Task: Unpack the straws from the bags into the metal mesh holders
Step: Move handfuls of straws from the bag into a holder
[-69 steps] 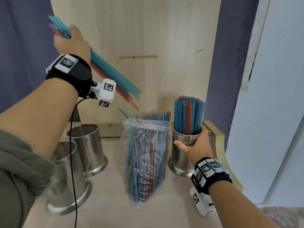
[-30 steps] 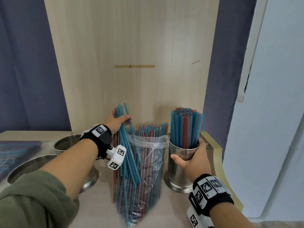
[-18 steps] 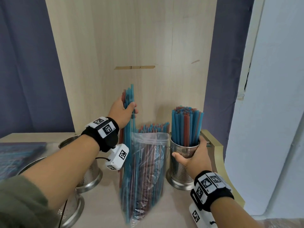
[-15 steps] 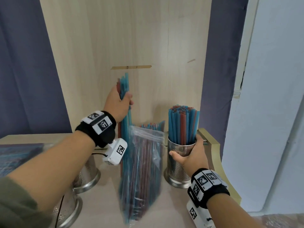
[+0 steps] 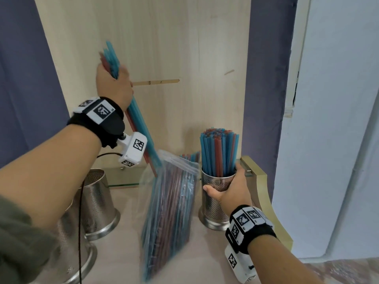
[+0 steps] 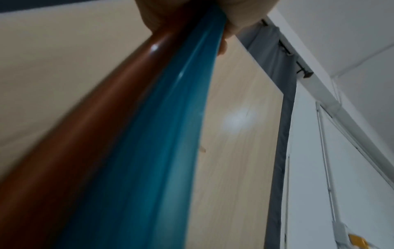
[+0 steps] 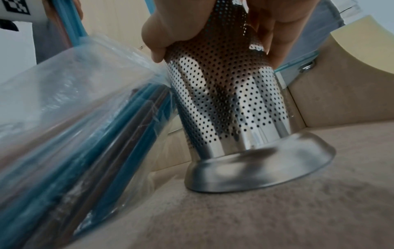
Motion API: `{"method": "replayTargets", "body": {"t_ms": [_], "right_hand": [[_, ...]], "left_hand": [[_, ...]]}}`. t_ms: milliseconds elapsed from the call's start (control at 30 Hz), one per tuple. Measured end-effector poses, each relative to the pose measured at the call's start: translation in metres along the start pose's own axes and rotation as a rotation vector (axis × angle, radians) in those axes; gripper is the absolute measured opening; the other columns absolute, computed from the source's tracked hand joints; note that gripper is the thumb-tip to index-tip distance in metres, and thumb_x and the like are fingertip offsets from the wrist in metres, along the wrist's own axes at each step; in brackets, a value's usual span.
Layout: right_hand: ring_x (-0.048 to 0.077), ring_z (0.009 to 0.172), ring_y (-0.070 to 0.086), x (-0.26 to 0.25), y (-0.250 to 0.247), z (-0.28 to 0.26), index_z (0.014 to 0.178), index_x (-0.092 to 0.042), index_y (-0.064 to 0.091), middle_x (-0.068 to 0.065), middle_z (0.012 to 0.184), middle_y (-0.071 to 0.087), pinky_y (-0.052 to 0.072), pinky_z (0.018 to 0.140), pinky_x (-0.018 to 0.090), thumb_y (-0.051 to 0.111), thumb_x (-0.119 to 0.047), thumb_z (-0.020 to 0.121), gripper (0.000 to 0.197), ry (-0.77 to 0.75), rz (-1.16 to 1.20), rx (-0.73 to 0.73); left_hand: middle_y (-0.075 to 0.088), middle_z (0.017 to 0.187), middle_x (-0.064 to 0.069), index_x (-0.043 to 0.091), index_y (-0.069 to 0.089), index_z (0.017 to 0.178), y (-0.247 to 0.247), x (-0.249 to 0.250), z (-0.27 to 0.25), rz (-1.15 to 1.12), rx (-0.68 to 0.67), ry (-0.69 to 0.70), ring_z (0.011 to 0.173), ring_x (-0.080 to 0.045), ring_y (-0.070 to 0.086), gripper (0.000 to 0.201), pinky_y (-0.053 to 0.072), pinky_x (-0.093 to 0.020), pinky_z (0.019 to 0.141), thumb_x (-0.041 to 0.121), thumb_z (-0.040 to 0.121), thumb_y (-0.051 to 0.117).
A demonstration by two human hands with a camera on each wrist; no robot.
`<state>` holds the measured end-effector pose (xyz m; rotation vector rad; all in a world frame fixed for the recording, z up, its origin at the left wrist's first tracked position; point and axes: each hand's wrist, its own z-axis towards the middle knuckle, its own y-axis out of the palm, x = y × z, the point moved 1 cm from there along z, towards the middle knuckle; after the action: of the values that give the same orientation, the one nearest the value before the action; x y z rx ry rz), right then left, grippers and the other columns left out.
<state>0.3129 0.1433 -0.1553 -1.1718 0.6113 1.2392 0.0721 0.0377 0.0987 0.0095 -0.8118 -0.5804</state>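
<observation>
A beige counter (image 5: 127, 206) runs along a pale wood panel (image 5: 184, 48) flanked by blue-grey curtains, with a white wall at the right. The left hand (image 5: 113, 85) is raised in front of the panel, fingers clamped around a bundle (image 5: 141, 128) of blue and red straws; the bundle tilts, its upper ends above the fist and its lower ends at the mouth of the bag (image 5: 170, 212). The left wrist view shows the same bundle (image 6: 127, 143) running out of the closed fist, blurred. The clear bag stands on the counter, leaning, with many straws inside, and touches the full holder (image 5: 215, 199) at its right. The right hand (image 5: 229, 191) grips this holder near the rim, thumb on the front and fingers wrapped behind the perforated wall (image 7: 226, 94); its base sits flat on the counter. It is packed with upright blue and red straws (image 5: 219, 152). Two empty holders stand at the left: one (image 5: 98, 206) near the bag, the other (image 5: 67, 253) closer to the camera, partly hidden by the left arm.
</observation>
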Motion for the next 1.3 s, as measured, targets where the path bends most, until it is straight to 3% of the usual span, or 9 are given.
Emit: {"method": "replayTargets", "body": {"t_ms": [100,267,500,700,900,1000,1100,1200,1300], "right_hand": [[0.019,0.136,0.043,-0.003,-0.002,0.0,0.15,-0.019,0.021,0.0,0.145,0.043,0.036,0.113,0.037,0.094,-0.032,0.061,0.116,0.005,-0.004,-0.006],[0.019,0.134,0.045,-0.001,0.0,-0.002,0.15,-0.02,0.022,0.0,0.144,0.044,0.037,0.114,0.038,0.094,-0.034,0.06,0.115,0.0,0.01,0.002],[0.018,0.131,0.047,-0.002,-0.001,-0.003,0.148,-0.022,0.024,-0.001,0.143,0.046,0.039,0.113,0.038,0.094,-0.036,0.059,0.115,0.005,0.011,0.009],[0.018,0.127,0.051,-0.003,-0.003,-0.004,0.142,-0.026,0.029,-0.004,0.139,0.049,0.045,0.108,0.041,0.094,-0.042,0.056,0.108,0.001,-0.014,0.01],[0.017,0.125,0.052,-0.006,-0.006,-0.005,0.142,-0.025,0.031,-0.003,0.138,0.048,0.046,0.105,0.037,0.093,-0.042,0.057,0.107,-0.015,-0.035,0.008],[0.017,0.124,0.052,-0.006,-0.007,-0.006,0.142,-0.025,0.031,-0.003,0.137,0.048,0.047,0.105,0.038,0.093,-0.043,0.057,0.106,-0.029,-0.041,0.012],[0.017,0.124,0.052,-0.006,-0.008,-0.006,0.143,-0.023,0.031,-0.003,0.138,0.047,0.047,0.105,0.039,0.093,-0.043,0.057,0.107,-0.026,-0.048,0.005],[0.018,0.125,0.052,-0.007,-0.009,-0.007,0.143,-0.023,0.032,-0.003,0.137,0.048,0.046,0.106,0.038,0.094,-0.042,0.057,0.107,-0.033,-0.043,0.011],[0.018,0.127,0.049,-0.011,-0.011,-0.009,0.145,-0.021,0.029,-0.002,0.139,0.045,0.043,0.106,0.035,0.093,-0.039,0.06,0.107,-0.023,-0.051,0.004]], "left_hand": [[0.05,0.071,0.004,0.016,0.042,0.097,-0.008,0.025,0.015,-0.058,0.061,0.052,0.045,-0.001,0.048,0.006,0.045,-0.02,0.05,0.018,0.1,0.045],[0.05,0.07,0.005,0.013,0.045,0.094,-0.008,0.056,0.018,-0.218,0.025,0.07,0.051,-0.006,0.049,0.01,0.048,-0.025,0.056,0.021,0.099,0.046],[0.05,0.051,0.006,0.009,0.052,0.09,0.041,0.052,-0.043,-0.347,-0.088,-0.136,0.044,-0.011,0.048,0.021,0.046,-0.027,0.051,0.028,0.094,0.061],[0.054,0.062,0.0,0.019,0.048,0.081,0.072,0.04,-0.088,-0.361,-0.035,-0.221,0.043,-0.011,0.05,0.019,0.048,-0.024,0.05,0.018,0.091,0.064],[0.059,0.079,-0.007,0.019,0.052,0.087,0.07,0.047,-0.089,-0.368,0.001,-0.137,0.06,-0.019,0.057,0.014,0.055,-0.034,0.061,0.022,0.089,0.066],[0.056,0.066,-0.002,0.011,0.051,0.096,0.063,0.062,-0.08,-0.436,0.024,-0.064,0.05,-0.013,0.053,0.015,0.051,-0.028,0.055,0.02,0.092,0.062],[0.051,0.053,0.007,0.009,0.049,0.095,0.052,0.078,-0.068,-0.517,0.034,0.017,0.045,-0.01,0.048,0.014,0.048,-0.028,0.051,0.019,0.096,0.059],[0.047,0.054,0.007,0.01,0.049,0.092,0.043,0.087,-0.062,-0.586,0.022,0.029,0.046,-0.011,0.044,0.016,0.045,-0.029,0.051,0.023,0.096,0.059],[0.044,0.056,0.005,0.011,0.05,0.087,0.043,0.087,-0.066,-0.603,-0.071,-0.027,0.046,-0.01,0.04,0.019,0.042,-0.027,0.048,0.025,0.096,0.06]]}}
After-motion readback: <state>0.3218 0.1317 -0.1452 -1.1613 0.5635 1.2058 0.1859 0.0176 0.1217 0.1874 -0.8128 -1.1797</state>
